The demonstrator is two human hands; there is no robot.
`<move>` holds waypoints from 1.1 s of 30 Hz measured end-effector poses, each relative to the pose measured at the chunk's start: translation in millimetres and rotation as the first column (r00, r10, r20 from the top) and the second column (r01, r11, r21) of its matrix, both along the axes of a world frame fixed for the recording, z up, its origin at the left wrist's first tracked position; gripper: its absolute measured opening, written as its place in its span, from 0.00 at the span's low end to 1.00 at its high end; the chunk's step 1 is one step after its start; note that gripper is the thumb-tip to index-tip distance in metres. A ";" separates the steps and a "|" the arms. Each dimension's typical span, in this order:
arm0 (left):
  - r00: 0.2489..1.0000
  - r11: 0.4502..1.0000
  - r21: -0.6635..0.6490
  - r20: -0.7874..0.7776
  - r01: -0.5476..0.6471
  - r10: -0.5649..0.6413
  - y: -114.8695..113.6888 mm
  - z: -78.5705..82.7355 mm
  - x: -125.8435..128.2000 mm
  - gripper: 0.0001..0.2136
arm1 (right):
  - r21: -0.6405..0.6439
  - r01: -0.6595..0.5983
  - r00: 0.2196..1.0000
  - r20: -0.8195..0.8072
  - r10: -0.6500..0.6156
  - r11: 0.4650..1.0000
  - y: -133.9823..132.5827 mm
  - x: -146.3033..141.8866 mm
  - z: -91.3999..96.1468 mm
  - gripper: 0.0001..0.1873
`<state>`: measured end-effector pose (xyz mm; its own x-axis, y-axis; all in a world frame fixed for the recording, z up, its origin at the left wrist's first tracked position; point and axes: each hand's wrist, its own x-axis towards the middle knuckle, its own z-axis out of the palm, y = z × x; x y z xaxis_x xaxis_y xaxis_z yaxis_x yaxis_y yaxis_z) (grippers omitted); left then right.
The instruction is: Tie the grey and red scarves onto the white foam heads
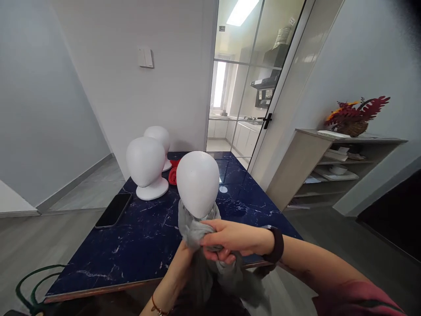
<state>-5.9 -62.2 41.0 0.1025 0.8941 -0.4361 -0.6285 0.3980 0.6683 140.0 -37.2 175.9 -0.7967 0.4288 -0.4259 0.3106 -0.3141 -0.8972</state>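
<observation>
The right grip (221, 237) clasps sheer, crumpled grey cloth (194, 230); whether the left grip (187, 251) does, I cannot tell.

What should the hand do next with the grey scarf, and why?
Perhaps the right hand should gently pull the grey scarf snugger beneath the white head. The scarf shows on both sides below the head and is bunched in that hand, while its lower part hangs down.

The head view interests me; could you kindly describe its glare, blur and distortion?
In the head view, the ceiling light and window glare white; the grey cloth blurs lower down; the glass door looks skewed, and the upper right corner darkens.
</observation>
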 end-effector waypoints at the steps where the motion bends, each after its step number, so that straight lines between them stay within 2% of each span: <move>1: 0.999 0.999 0.016 0.000 -0.044 0.045 4.0 -2.5 -4.0 0.18 | -0.048 0.024 0.999 -0.040 -0.026 0.999 3.0 2.2 -3.2 0.07; 4: 0.978 0.978 -0.012 -0.010 -0.207 0.206 15.2 -7.1 -22.6 0.16 | -0.113 0.027 0.999 -0.020 -0.029 0.993 9.3 30.4 -11.1 0.14; 7: 0.960 0.956 -0.086 -0.017 -0.280 0.280 23.2 -9.0 -39.2 0.12 | -0.117 -0.119 0.975 0.176 0.139 0.986 12.0 75.8 1.4 0.17; 10: 0.954 0.948 -0.110 -0.001 -0.298 0.299 26.7 -11.1 -46.6 0.11 | -0.070 -0.229 0.894 0.380 0.238 0.971 14.4 111.5 47.3 0.16; 11: 0.953 0.947 -0.117 0.014 -0.298 0.301 26.9 -12.2 -47.3 0.10 | -0.049 -0.220 0.865 0.452 0.218 0.974 16.1 117.0 68.3 0.18; 13: 0.956 0.954 -0.124 0.078 -0.271 0.282 26.4 -14.3 -47.2 0.10 | 0.133 -0.219 0.845 0.521 0.120 0.967 22.1 115.6 112.4 0.20; 15: 0.956 0.965 -0.133 0.158 -0.226 0.246 25.0 -15.2 -45.8 0.08 | 0.379 -0.200 0.887 0.461 0.003 0.903 33.3 97.5 152.3 0.18; 16: 0.954 0.968 -0.142 0.189 -0.209 0.233 24.2 -14.6 -44.8 0.06 | 0.511 -0.132 0.923 0.377 -0.083 0.849 41.5 83.2 168.8 0.16; 17: 0.950 0.968 -0.147 0.207 -0.205 0.233 23.4 -13.1 -43.5 0.06 | 0.595 -0.103 0.944 0.312 -0.111 0.797 51.8 66.4 182.6 0.14; 19: 0.948 0.971 -0.116 0.223 -0.207 0.229 22.0 -8.2 -40.2 0.09 | 0.706 -0.071 0.964 0.231 -0.134 0.704 79.5 28.9 202.5 0.13; 22: 0.959 0.991 -0.034 0.249 -0.130 0.135 20.6 -1.2 -34.2 0.13 | 0.770 -0.069 0.991 0.128 -0.048 0.635 137.5 -26.3 217.3 0.16; 24: 0.966 0.995 -0.050 0.242 -0.083 0.093 20.4 -1.2 -30.6 0.13 | 0.791 -0.002 0.997 0.048 -0.059 0.612 180.6 -58.2 219.5 0.16; 26: 0.971 0.986 -0.110 0.189 -0.127 0.146 20.8 -5.2 -27.8 0.13 | 0.793 0.076 0.993 -0.008 -0.114 0.605 218.7 -85.7 216.6 0.13; 28: 0.972 0.973 -0.133 0.113 -0.188 0.204 21.5 -10.4 -25.5 0.18 | 0.800 0.079 0.993 -0.009 -0.120 0.595 245.6 -109.5 209.2 0.11; 29: 0.973 0.971 -0.130 0.082 -0.202 0.214 21.8 -12.4 -24.2 0.21 | 0.818 0.058 0.993 0.010 -0.115 0.572 254.4 -120.1 203.9 0.11; 30: 0.976 0.973 -0.111 0.063 -0.200 0.208 22.1 -13.8 -22.7 0.24 | 0.849 0.014 0.993 0.052 -0.109 0.528 260.4 -129.5 197.8 0.11; 33: 0.981 0.981 -0.033 0.023 -0.192 0.192 23.2 -15.0 -17.8 0.32 | 0.923 -0.163 0.964 0.225 -0.144 0.349 270.2 -147.4 175.6 0.16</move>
